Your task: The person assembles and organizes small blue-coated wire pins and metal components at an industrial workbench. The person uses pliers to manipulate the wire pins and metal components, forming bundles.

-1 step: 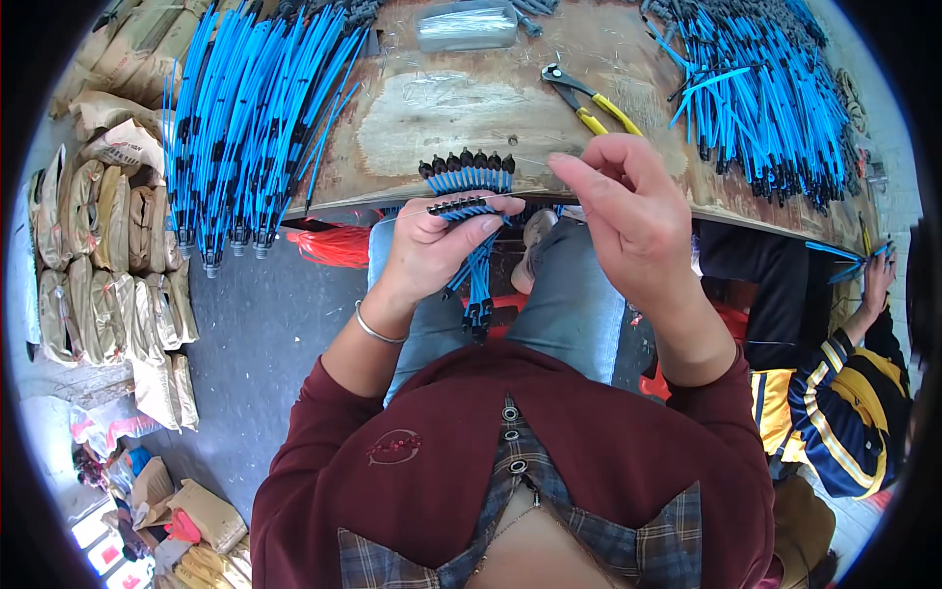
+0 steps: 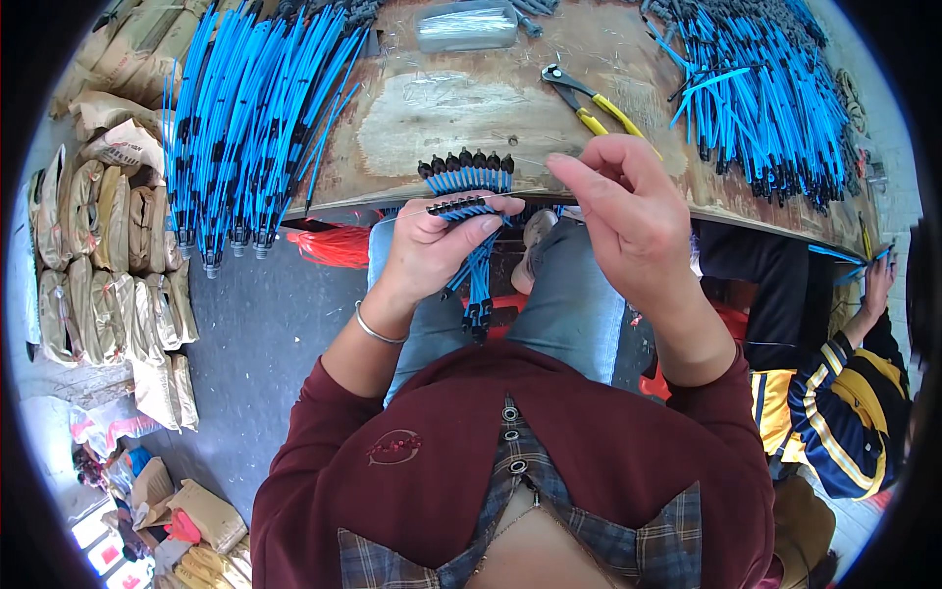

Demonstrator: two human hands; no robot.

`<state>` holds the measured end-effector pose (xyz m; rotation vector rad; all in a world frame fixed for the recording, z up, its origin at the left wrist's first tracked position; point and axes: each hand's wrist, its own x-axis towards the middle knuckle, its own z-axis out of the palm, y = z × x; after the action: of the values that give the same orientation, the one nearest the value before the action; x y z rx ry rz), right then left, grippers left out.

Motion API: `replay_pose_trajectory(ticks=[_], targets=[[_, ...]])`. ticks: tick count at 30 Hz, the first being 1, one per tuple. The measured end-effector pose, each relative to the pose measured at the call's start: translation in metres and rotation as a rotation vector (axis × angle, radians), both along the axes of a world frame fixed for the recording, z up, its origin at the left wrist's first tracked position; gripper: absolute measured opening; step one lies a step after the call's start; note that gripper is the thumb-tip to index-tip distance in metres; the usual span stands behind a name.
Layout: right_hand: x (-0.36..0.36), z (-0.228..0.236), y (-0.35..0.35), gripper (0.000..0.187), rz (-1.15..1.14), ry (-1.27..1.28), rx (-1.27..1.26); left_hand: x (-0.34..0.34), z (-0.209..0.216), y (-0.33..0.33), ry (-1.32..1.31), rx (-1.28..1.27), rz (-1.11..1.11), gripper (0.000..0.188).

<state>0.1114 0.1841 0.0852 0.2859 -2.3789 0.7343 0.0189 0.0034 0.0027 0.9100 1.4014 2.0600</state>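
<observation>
My left hand (image 2: pixel 437 245) is closed round a row of blue tubes (image 2: pixel 478 285) with black end fittings. Their black tips (image 2: pixel 466 165) fan out side by side above my fingers, at the table's front edge. Across a second row of black pieces (image 2: pixel 457 207) by my thumb lies a thin wire, its ends sticking out on both sides. My right hand (image 2: pixel 628 211) is raised to the right of the bundle, thumb and forefinger pinched on another thin metal wire (image 2: pixel 533 161) that points left toward the tips. The lower tube ends hang over my lap.
On the wooden table (image 2: pixel 442 118) lie yellow-handled pliers (image 2: pixel 594 101) and a clear box of thin pins (image 2: pixel 466 25). Piles of blue tubes are at left (image 2: pixel 260 128) and right (image 2: pixel 770 108). Brown packages (image 2: pixel 108 255) are stacked at left. A co-worker's hand (image 2: pixel 878 280) holds blue tubes at far right.
My hands and the tube bundle stay where they were. At far right the co-worker's hand and the blue tubes in it have shifted slightly.
</observation>
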Motion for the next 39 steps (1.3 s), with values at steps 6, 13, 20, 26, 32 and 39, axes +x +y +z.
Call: replay_pose_trajectory(ticks=[6,13,20,26,32,39], targets=[[-0.003,-0.003,-0.003,0.035,-0.006,0.014,-0.001,-0.001,0.0,0.0,-0.021,0.008,-0.001,0.018],[-0.004,-0.004,-0.001,0.037,-0.008,0.051,0.012,0.0,0.003,0.001,0.006,0.007,-0.005,0.018],[-0.005,0.01,-0.003,0.039,-0.01,0.131,0.227,0.0,0.008,0.001,0.103,-0.09,-0.01,0.018],[-0.009,0.005,-0.004,0.034,0.016,0.139,0.14,0.001,0.006,0.003,0.113,-0.066,-0.003,0.018],[-0.009,0.0,-0.012,0.024,-0.002,0.084,-0.054,0.002,0.011,0.004,0.107,-0.112,-0.016,0.018],[-0.013,-0.004,-0.013,0.019,0.014,0.043,-0.181,0.001,0.008,0.005,0.13,-0.101,0.009,0.018]])
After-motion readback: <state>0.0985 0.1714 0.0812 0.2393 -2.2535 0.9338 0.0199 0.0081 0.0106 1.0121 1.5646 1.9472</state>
